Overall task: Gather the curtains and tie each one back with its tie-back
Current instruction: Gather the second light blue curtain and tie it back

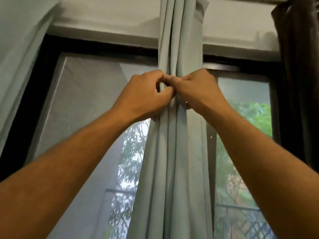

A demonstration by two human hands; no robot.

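1. The left hand (pixel 145 94) and the right hand (pixel 196 90) are both curling their fingers at the front of the gathered pale green curtain (pixel 179 152), fingertips meeting at its middle and pinching something there; it is hard to tell whether that is a tie-back or a fold of the curtain itself.
2. The hands are hiding whatever is wrapping the bundle; a small shiny bit is showing under the right hand, too small to identify.
3. The bundle is hanging in front of the middle of the dark-framed window (pixel 96 49), its top and bottom cut off by the edges of the view.
4. Three curtains are showing: the gathered one, a pale one (pixel 19 66) at the far left, and a dark one (pixel 300 83) at the far right, both partly cut off.
5. The bundle's long axis is running vertically, its folds pointing straight up and down and spreading wider below the hands.
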